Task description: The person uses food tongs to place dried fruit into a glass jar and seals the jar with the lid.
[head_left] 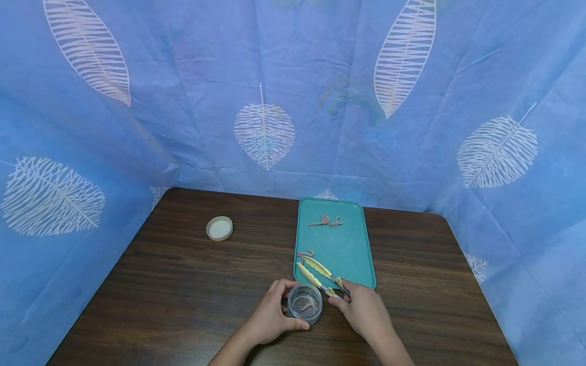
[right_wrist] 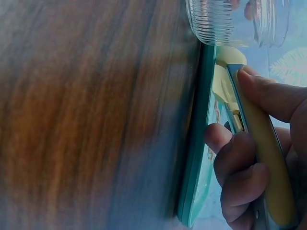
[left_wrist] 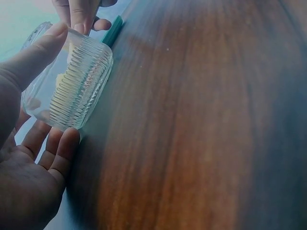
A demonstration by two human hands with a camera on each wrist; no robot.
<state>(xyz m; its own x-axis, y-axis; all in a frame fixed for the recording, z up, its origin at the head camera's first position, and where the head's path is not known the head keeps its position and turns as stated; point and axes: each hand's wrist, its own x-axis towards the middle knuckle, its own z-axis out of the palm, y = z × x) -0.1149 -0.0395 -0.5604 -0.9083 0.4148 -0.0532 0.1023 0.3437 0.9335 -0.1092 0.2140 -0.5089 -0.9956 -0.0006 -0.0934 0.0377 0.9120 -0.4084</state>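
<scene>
Left grip [head_left: 272, 315] is curled round a little jar [head_left: 301, 303], thumb on the near side, just beside the teal tray [head_left: 340, 246]; yellowish tongs [head_left: 319, 268] are clasped by the right grip [head_left: 366, 310], jar's clear, ribbed, pinkish strand [head_left: 311, 307] seen inside

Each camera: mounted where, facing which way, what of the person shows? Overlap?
Head: on the head, facing forward-down at table; left hand, right hand, forearms show.
Left wrist: worn there, facing across the table, jar at left; left hand, right fingers show.
Right wrist: worn there, facing across the table, tongs at right; right hand shows.
Both wrist views share jar and tray.
</scene>
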